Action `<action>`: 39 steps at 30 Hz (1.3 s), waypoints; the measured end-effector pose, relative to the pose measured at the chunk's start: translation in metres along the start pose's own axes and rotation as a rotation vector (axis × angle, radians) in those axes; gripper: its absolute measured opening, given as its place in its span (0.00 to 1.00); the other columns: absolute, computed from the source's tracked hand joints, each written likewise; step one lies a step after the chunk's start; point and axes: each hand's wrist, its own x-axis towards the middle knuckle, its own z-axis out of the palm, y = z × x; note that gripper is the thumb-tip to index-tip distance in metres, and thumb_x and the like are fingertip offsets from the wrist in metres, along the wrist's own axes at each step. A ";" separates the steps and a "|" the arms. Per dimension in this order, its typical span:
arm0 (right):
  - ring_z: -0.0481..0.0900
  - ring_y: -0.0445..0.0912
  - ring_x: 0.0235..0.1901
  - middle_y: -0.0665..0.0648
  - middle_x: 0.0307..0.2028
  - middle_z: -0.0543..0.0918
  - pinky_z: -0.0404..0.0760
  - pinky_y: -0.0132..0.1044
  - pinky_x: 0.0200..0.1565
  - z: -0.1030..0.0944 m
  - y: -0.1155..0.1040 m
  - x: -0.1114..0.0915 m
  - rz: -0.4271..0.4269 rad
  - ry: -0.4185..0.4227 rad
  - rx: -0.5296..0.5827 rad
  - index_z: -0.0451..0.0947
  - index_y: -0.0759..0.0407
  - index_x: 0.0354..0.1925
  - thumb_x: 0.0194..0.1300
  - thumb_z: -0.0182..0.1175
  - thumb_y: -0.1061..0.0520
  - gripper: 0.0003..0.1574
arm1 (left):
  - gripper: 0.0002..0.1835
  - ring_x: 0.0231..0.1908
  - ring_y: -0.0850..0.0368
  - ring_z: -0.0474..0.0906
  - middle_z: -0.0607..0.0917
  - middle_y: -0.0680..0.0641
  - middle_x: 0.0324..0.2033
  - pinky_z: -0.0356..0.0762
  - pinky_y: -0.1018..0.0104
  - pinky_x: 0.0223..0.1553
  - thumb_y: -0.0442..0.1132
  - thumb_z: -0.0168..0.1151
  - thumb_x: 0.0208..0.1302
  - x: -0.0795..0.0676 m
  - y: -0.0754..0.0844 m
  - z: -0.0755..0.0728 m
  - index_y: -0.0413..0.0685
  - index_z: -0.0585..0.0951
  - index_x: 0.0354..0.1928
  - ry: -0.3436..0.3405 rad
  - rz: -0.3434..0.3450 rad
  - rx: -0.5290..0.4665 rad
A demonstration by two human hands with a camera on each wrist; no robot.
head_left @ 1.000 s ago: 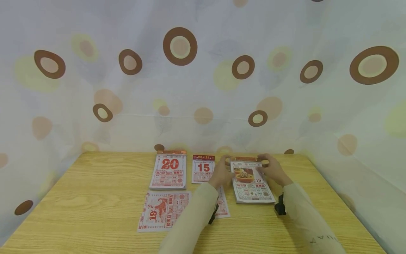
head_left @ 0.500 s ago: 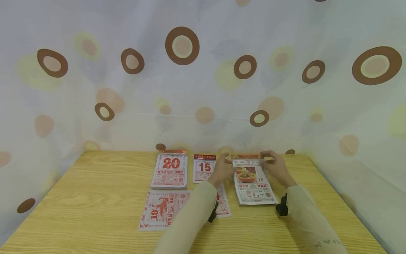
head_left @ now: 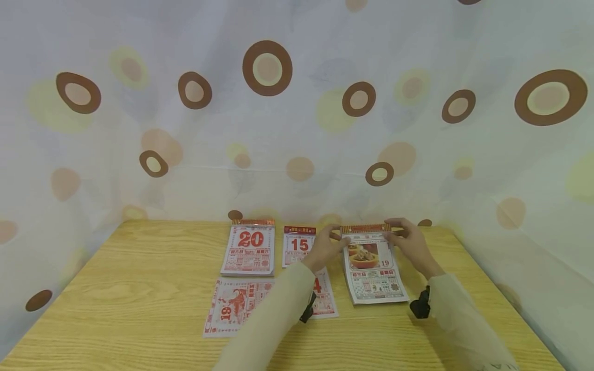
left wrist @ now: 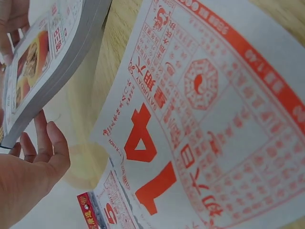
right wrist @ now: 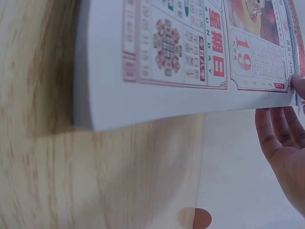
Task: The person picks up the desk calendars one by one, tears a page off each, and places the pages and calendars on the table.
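Observation:
A thick tear-off calendar (head_left: 377,283), its top page printed with a food photo and a red 19, lies at the right of the table with its header end raised in both hands. My left hand (head_left: 324,250) grips its upper left corner, fingers reaching under the pad in the left wrist view. At the upper right corner, my right hand (head_left: 412,246) holds it, thumb on the face and fingers (right wrist: 281,126) beneath. Just left of the pad, a loose calendar sheet (left wrist: 190,119) with a red 14 lies partly behind my left sleeve.
Two more tear-off calendars stand left along the back: a larger one (head_left: 250,255) showing 20 and a smaller one (head_left: 296,246) showing 15. A loose sheet (head_left: 229,312) marked 19 lies sideways in front. A dotted curtain (head_left: 297,129) hangs behind the wooden table (head_left: 116,304).
The calendar has shifted slightly right and towards me, and its header end has come up. My right hand has moved slightly right and up with it.

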 end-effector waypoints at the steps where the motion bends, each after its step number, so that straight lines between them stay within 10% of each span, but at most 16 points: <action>1: 0.74 0.39 0.42 0.64 0.55 0.71 0.80 0.31 0.37 -0.001 -0.001 -0.001 -0.002 0.002 -0.002 0.68 0.63 0.57 0.65 0.55 0.55 0.24 | 0.29 0.37 0.48 0.81 0.74 0.39 0.49 0.78 0.52 0.45 0.44 0.57 0.63 0.000 0.001 0.000 0.46 0.62 0.64 -0.005 0.000 -0.007; 24: 0.76 0.34 0.37 0.61 0.50 0.76 0.80 0.28 0.33 -0.016 -0.031 -0.009 -0.124 0.052 -0.011 0.71 0.65 0.52 0.62 0.58 0.56 0.22 | 0.17 0.33 0.43 0.81 0.75 0.41 0.44 0.80 0.67 0.32 0.40 0.53 0.66 -0.003 0.019 -0.014 0.54 0.71 0.57 -0.080 0.149 0.032; 39: 0.76 0.32 0.37 0.44 0.45 0.77 0.79 0.24 0.33 -0.017 -0.055 -0.013 -0.166 0.129 0.044 0.73 0.65 0.52 0.60 0.59 0.61 0.20 | 0.19 0.35 0.52 0.77 0.75 0.40 0.42 0.82 0.53 0.38 0.40 0.51 0.67 -0.007 0.034 -0.025 0.52 0.69 0.59 -0.169 0.163 -0.079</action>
